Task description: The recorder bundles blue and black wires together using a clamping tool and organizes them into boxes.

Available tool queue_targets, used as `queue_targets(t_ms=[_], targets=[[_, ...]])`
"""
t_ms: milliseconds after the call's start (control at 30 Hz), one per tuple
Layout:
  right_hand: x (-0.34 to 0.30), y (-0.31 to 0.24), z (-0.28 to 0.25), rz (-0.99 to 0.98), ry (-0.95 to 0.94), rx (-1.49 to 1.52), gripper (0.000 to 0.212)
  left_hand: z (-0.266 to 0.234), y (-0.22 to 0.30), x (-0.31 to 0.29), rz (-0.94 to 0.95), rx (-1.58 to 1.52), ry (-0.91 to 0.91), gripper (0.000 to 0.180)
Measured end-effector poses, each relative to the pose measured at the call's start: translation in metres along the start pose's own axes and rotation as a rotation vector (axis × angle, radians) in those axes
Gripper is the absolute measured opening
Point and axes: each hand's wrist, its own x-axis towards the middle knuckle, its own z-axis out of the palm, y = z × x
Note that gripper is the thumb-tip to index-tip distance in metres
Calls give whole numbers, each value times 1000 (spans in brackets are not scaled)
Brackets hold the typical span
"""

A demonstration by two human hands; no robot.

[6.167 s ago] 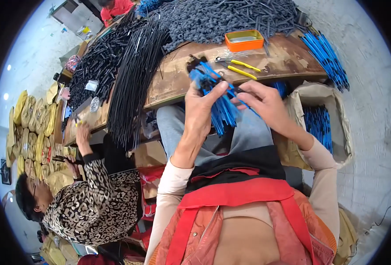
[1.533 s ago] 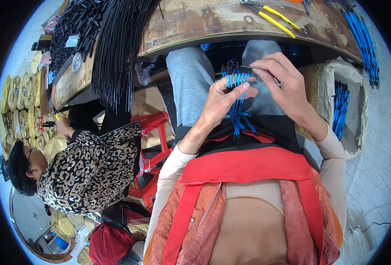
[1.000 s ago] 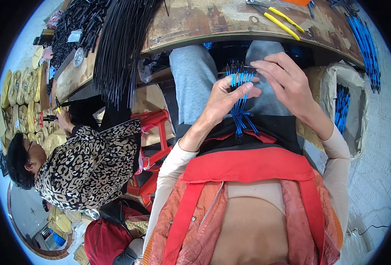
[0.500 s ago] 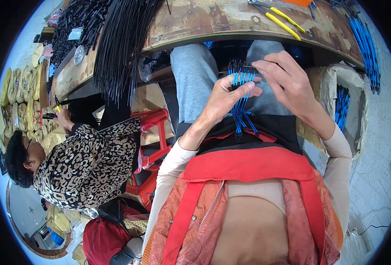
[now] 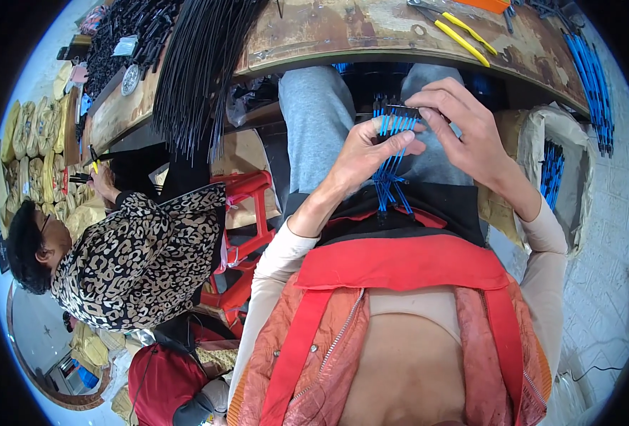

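My left hand (image 5: 372, 153) is wrapped round a bundle of thin blue sticks with black ends (image 5: 387, 186), its thumb lying across them. The bundle stands over my lap, its black tips above my fingers and its lower ends fanned out over my dark apron. A thin black strip (image 5: 402, 109) runs across the bundle's upper part. At the strip's right end, my right hand (image 5: 463, 128) has thumb and index fingertips pinched together on it. Just what the strip is, I cannot make out.
Yellow-handled pliers (image 5: 463, 39) lie on the worn wooden table (image 5: 314, 35). Long black strands (image 5: 193, 78) hang over its edge. More blue sticks lie at the right (image 5: 593, 92) and in a lined box (image 5: 581, 153). A co-worker (image 5: 137, 255) sits left, by a red stool (image 5: 257, 206).
My right hand has shifted slightly and its fingertips sit a little lower. The thin black strip across the bundle shows more clearly. My left hand keeps its hold.
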Motion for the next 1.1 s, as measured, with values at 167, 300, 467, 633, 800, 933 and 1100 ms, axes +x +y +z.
queue_targets(t_ms=[167,300,467,633,800,933,1100], targets=[[2,-2,-1,-156,-26,-221,22,0,0,-1,17,8,11,25],[5,-3,-2,-163,-91,-195,27,-2,0,1,-2,1,27,22],[11,-5,-2,-14,41,172,31,2,6,5,-4,-24,23,25],[53,34,-35,-103,211,74,25,-3,15,23,32,70,115,20],[110,180,-110,113,272,-386,16,-14,35,56,160,181,178,17],[128,236,-147,242,-131,-628,20,-17,49,79,322,294,124,22],[140,248,-150,394,-303,-532,16,-20,58,85,221,30,115,27]])
